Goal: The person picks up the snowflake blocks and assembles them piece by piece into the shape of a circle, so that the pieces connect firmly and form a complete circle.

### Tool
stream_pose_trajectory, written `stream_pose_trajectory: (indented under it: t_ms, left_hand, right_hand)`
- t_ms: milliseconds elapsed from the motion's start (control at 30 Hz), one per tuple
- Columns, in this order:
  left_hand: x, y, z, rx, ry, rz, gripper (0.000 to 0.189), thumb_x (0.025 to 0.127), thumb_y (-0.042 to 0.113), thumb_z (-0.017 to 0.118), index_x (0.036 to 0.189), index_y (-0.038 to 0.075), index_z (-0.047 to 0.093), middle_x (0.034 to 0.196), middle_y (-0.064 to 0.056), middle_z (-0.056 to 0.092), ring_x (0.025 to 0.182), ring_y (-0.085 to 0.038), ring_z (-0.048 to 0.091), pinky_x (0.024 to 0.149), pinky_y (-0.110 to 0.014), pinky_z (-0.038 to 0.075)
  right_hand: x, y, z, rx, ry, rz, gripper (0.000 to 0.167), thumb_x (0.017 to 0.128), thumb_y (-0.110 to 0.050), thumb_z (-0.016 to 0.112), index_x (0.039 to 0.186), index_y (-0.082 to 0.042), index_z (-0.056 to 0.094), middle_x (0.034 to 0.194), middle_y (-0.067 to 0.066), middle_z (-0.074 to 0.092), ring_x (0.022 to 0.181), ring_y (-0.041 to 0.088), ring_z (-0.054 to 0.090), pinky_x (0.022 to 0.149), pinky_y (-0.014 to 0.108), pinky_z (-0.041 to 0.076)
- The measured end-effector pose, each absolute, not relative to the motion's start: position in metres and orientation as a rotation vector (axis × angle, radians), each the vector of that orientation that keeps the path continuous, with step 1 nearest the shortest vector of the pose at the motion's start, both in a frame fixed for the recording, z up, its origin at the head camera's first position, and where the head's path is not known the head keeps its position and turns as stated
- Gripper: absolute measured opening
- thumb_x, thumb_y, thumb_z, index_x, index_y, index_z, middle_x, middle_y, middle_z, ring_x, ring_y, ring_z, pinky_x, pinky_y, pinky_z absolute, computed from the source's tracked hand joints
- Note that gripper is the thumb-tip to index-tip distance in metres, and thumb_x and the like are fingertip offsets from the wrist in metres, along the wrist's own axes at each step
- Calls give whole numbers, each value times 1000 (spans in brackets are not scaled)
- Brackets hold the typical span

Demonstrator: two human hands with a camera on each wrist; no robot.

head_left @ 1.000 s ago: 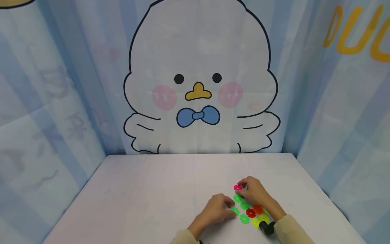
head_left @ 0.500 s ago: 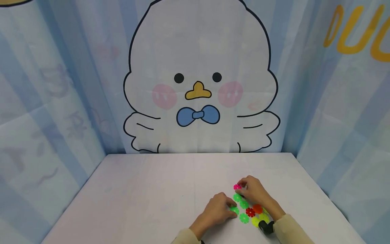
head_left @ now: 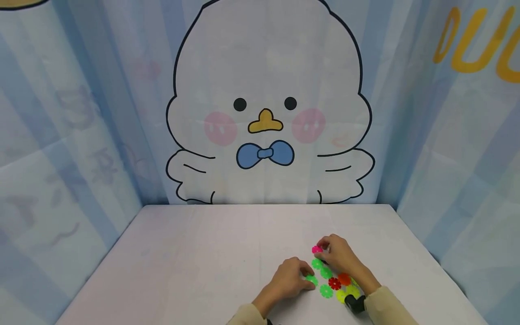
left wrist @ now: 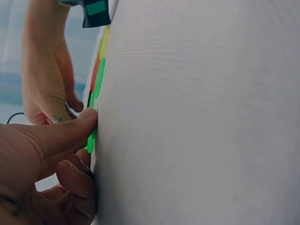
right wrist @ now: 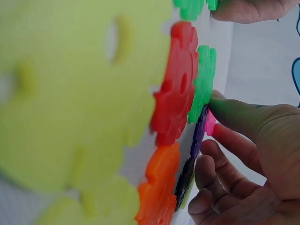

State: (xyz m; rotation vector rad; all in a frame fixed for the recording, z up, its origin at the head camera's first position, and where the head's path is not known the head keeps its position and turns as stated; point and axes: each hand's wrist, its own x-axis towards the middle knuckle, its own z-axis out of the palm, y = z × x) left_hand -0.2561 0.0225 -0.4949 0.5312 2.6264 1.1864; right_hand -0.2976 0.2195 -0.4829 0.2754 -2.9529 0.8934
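My left hand [head_left: 289,280] pinches a green flower-shaped plastic disc [head_left: 311,280] between thumb and index finger, at the left of a cluster of similar discs. Its thumb lies along the disc's edge in the left wrist view. Farther back, my right hand [head_left: 340,255] holds a pink disc [head_left: 316,249] between thumb and index finger; in the right wrist view its other fingers curl loosely. Two green discs [head_left: 326,272] lie just in front of the pink one. Partly hidden beneath the right hand are dark purple and black discs [right wrist: 198,131].
On the white table [head_left: 195,262], a red disc [head_left: 335,283], an orange disc [head_left: 344,279], another green disc [head_left: 326,291] and yellow discs [head_left: 352,291] lie close together by the right wrist. A black wrist camera [head_left: 355,304] overlaps the yellow ones. A printed curtain [head_left: 264,180] stands behind.
The green disc at my left hand has shifted slightly left, and the left fingers have drawn in around it. My right hand stays at the pink disc.
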Motion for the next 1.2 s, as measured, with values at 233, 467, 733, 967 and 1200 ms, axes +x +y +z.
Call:
stream_pose_trajectory:
  t_ms: [233, 467, 733, 967, 1200]
  left_hand:
    - [-256, 20, -496, 516, 2590, 1240, 21, 82, 14, 92, 98, 17, 79, 91, 7, 65, 82, -5, 52, 79, -25, 49]
    - [-255, 16, -499, 574, 2555, 1349, 23, 81, 9, 91, 97, 17, 76, 89, 6, 69, 81, -5, 54, 75, -23, 46]
    - [-253, 12, -501, 546, 2530, 1437, 15, 84, 8, 87, 95, 12, 78, 80, 6, 67, 74, -3, 52, 67, -21, 43]
    - [-250, 3, -498, 506, 2441, 1522, 12, 85, 11, 86, 93, 5, 79, 72, 7, 67, 58, -5, 53, 50, -18, 42]
    - [-254, -17, -495, 474, 2370, 1581, 9, 89, 12, 84, 90, 7, 77, 66, 3, 67, 46, -7, 50, 43, -18, 40]
  right_hand:
    - [-298, 219, -482, 289, -2939, 938, 22, 88, -11, 85, 107, -8, 74, 93, 2, 70, 80, 15, 54, 69, 22, 49]
    - [-298, 219, -482, 304, -2934, 959, 22, 89, -10, 84, 108, -10, 74, 89, 2, 71, 78, 15, 56, 67, 24, 51]
    - [-299, 220, -483, 248, -2929, 987, 18, 93, -10, 80, 110, -9, 75, 92, 3, 74, 82, 15, 63, 77, 34, 62]
    - [-300, 220, -480, 246, -2930, 992, 11, 95, -10, 78, 105, -6, 77, 89, 1, 72, 81, 13, 61, 74, 25, 57]
    - [-299, 218, -480, 263, -2923, 1004, 5, 94, -13, 78, 95, -9, 75, 85, -1, 70, 75, 13, 57, 67, 23, 51]
